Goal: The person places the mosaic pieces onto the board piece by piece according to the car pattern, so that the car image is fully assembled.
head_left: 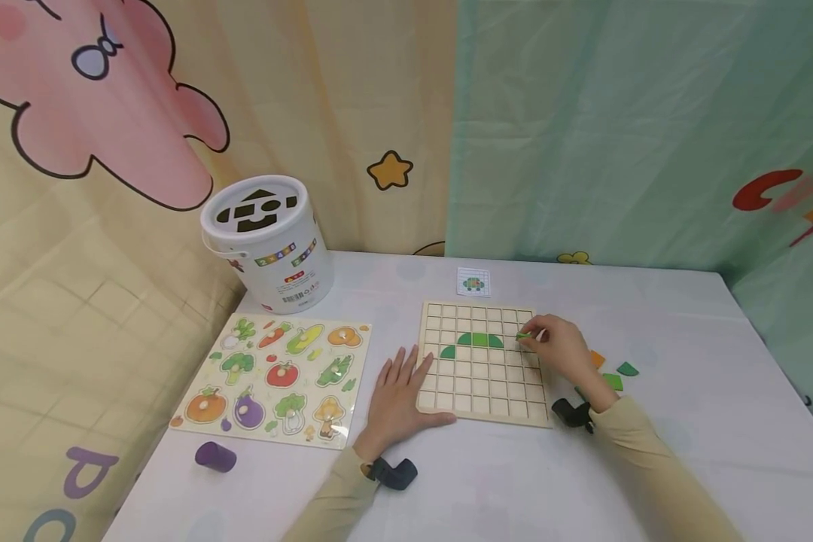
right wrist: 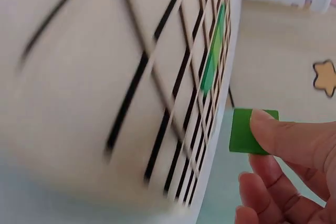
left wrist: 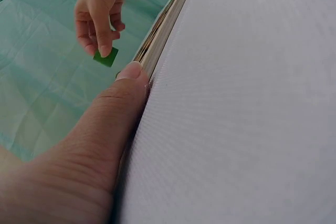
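Observation:
My right hand (head_left: pixel 565 350) pinches a green square tile (right wrist: pixel 242 132) between thumb and fingers, just above the right side of a wooden grid board (head_left: pixel 474 391). On that board, a lighter green square (head_left: pixel 480 339) sits between two dark green rounded-corner pieces. Another dark green rounded piece (head_left: pixel 448 351) lies one row lower, to the left. My left hand (head_left: pixel 398 399) rests with spread fingers at the board's left edge; its thumb (left wrist: pixel 113 103) lies along the front edge. Behind the board is a small card (head_left: pixel 473 283) printed with a coloured figure on a grid.
Loose pieces lie right of the board, among them a green quarter-round (head_left: pixel 627 369), a light green one (head_left: pixel 612 382) and an orange one (head_left: pixel 597 359). To the left are a vegetable puzzle board (head_left: pixel 357 345), a white lidded bucket (head_left: pixel 294 275) and a purple cylinder (head_left: pixel 215 457).

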Demonstrator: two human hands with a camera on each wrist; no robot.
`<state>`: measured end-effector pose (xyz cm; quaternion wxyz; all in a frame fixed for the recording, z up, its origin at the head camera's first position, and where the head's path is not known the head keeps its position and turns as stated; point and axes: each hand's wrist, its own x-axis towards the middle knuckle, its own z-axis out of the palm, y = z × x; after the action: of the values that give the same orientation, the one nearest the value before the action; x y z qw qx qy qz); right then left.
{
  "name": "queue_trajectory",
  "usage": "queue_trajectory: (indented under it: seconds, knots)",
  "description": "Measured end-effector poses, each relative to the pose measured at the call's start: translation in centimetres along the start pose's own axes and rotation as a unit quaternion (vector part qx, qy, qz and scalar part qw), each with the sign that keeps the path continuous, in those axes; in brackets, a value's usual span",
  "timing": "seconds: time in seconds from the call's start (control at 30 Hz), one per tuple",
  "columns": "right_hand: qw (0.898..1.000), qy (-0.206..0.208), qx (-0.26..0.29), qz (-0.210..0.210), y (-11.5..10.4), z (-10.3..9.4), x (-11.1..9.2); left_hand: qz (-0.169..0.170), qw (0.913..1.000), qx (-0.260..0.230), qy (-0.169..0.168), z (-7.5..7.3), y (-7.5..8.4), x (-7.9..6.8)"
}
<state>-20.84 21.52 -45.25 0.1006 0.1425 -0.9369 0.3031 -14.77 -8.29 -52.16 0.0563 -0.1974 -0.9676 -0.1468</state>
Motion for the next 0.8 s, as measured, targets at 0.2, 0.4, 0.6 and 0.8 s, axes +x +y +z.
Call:
queue_trajectory:
  seconds: [0.2, 0.4, 0.6, 0.8]
  knots:
    - [0.998, -0.038, 0.047, -0.002, -2.7, 2.5, 0.6, 0.004, 1.0000, 0.003, 0.005, -0.1, 0.0, 0.0]
    - [0.996, -0.067, 0.058, 0.001, -4.4, 4.3, 1.2, -0.004, 0.9999, 0.007, -0.009, -0.1, 0.1, 0.1]
    - [0.996, -0.074, 0.056, -0.013, -5.0, 5.3, 1.9, -0.010, 0.9998, 0.002, -0.014, -0.2, 0.1, 0.0]
    - [0.994, -0.096, 0.051, -0.003, -5.1, 5.7, 2.2, -0.012, 0.9997, 0.007, -0.019, -0.2, 0.1, 0.0]
